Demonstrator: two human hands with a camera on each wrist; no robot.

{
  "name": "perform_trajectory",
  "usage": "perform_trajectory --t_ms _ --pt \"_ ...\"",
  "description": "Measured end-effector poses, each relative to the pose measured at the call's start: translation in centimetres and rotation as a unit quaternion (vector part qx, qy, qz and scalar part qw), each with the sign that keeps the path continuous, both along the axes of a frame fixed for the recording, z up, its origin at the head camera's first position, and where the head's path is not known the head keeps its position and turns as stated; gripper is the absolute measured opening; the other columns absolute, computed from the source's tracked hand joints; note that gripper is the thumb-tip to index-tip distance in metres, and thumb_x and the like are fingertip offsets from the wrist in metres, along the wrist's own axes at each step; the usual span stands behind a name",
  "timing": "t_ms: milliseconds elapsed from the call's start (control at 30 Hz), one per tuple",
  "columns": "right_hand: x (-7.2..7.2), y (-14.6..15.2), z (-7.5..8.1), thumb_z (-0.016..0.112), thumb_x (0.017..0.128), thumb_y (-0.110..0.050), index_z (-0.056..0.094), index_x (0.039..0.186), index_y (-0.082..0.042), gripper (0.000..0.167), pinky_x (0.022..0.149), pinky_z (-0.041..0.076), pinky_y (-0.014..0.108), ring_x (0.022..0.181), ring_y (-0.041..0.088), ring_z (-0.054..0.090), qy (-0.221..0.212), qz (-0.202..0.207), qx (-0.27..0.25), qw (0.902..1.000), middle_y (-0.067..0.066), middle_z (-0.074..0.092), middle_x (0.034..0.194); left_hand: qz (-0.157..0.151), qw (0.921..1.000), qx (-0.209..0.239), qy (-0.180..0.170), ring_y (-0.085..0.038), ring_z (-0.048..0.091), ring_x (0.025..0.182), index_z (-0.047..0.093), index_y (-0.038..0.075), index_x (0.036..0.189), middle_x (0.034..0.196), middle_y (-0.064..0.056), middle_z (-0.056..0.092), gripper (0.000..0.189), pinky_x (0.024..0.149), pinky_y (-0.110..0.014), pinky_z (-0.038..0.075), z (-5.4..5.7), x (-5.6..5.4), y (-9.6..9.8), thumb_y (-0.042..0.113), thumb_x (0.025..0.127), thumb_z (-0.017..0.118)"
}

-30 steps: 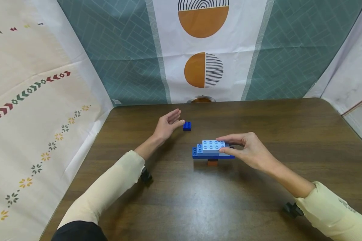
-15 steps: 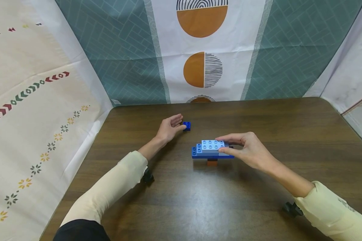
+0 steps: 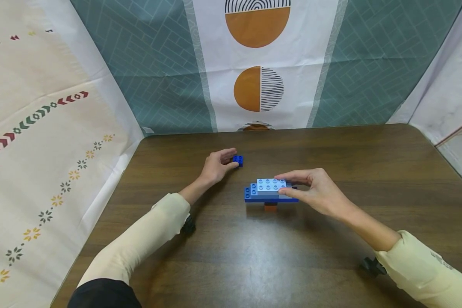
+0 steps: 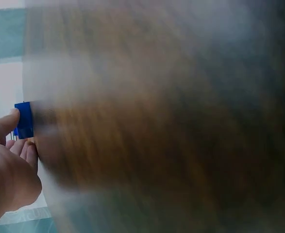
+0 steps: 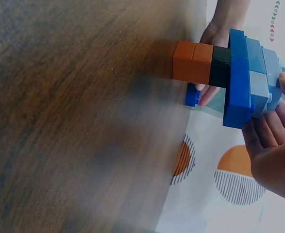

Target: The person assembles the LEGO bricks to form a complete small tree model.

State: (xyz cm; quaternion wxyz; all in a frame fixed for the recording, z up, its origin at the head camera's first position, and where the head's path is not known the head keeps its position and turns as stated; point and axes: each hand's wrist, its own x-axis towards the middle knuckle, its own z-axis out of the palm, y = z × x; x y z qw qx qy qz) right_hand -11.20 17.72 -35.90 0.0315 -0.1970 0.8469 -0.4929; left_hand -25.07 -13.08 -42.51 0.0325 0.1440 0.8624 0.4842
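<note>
On the table towards the back lies a small dark blue toy brick (image 3: 238, 160), studs up. My left hand (image 3: 214, 167) is at it, thumb against the near side and fingers at the far side; the left wrist view shows the brick (image 4: 25, 120) between thumb and fingers. My right hand (image 3: 316, 191) grips the right end of a toy brick build (image 3: 271, 187) between thumb and fingers. Light blue bricks step up on a blue base there. In the right wrist view, a black brick (image 5: 220, 66) and orange bricks (image 5: 192, 62) form a post beneath the blue base.
Both hands work over a brown wooden table (image 3: 223, 265). Behind it hangs a teal and white patterned cloth (image 3: 169, 77), and a cream cloth (image 3: 42, 171) hangs along the left side. A dark wrist device (image 3: 373, 267) sits under the right sleeve.
My left hand has moved right and slightly nearer, its thumb and fingers coming in around the small blue brick. The right hand and the brick build stay in place.
</note>
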Motion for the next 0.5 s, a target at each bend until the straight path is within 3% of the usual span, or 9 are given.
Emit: perform_trajectory --t_ms 500 --pt "-0.02 0.0 0.07 0.083 0.096 -0.023 0.078 0.129 -0.014 0.034 0.092 0.06 0.038 0.112 0.026 0.071 -0.004 -0.002 -0.002 1.0 0.01 0.074 0.129 0.009 0.9984 -0.049 0.027 -0.026 0.066 0.129 0.067 0.007 0.142 0.14 -0.01 0.07 0.045 0.111 -0.041 0.051 0.12 0.23 0.39 0.015 0.1 0.077"
